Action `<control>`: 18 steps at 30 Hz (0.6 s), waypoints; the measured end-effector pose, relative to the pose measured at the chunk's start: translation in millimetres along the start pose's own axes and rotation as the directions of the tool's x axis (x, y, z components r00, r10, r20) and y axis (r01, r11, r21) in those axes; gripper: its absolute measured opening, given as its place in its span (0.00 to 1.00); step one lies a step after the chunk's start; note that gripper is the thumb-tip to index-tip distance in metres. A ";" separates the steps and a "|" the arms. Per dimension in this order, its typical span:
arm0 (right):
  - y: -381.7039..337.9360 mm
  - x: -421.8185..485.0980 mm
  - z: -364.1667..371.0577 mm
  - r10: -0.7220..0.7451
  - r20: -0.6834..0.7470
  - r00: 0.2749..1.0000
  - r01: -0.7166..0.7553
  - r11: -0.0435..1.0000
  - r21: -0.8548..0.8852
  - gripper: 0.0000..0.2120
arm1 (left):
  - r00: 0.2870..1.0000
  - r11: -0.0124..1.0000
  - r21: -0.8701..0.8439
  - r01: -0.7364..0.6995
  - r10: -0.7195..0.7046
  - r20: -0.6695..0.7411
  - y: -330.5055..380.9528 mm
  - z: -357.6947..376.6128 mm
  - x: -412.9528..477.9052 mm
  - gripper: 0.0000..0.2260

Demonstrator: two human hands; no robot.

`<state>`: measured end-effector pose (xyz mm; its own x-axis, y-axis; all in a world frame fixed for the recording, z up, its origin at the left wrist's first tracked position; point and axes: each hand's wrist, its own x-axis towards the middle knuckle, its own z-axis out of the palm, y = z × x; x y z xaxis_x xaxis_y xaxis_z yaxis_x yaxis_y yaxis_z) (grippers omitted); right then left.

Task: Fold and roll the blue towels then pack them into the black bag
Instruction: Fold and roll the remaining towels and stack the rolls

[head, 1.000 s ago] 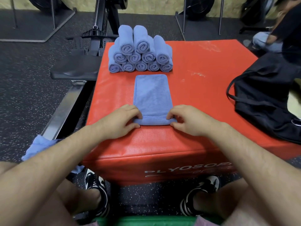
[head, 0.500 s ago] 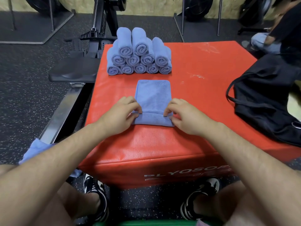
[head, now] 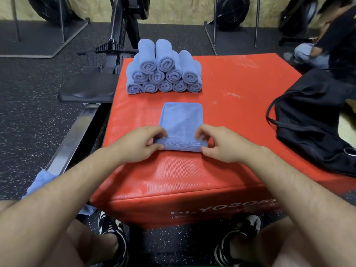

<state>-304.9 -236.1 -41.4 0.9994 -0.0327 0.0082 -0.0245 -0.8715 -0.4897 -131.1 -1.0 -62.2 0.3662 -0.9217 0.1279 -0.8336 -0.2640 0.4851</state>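
A folded blue towel (head: 182, 118) lies flat on the red plyo box (head: 240, 116), its near end rolled into a thick tube. My left hand (head: 140, 144) pinches the left end of that roll, and my right hand (head: 221, 144) pinches the right end. Behind it stands a pyramid of several rolled blue towels (head: 164, 71) at the box's far edge. The black bag (head: 316, 124) lies slumped on the right side of the box, with its strap looping toward the towel.
More blue cloth (head: 41, 181) hangs by my left knee. A rowing machine rail and seat (head: 86, 89) run along the box's left side. Another person (head: 331, 41) crouches at the far right. My shoes (head: 113, 234) rest on the rubber floor below.
Both hands have rolled the towel's near end away from me; the roll is thicker and the flat part shorter than a second ago.
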 end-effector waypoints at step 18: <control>-3.0 7.9 10.7 -0.124 -0.112 0.986 0.094 0.965 -0.245 0.11 | 0.979 0.954 0.259 -0.148 0.178 -0.097 4.2 6.5 10.2 0.11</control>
<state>-296.8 -228.4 -49.2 0.9858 0.0213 0.1664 0.0644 -0.9640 -0.2580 -133.6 -13.3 -64.5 0.2499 -0.9221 0.2956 -0.9570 -0.1888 0.2201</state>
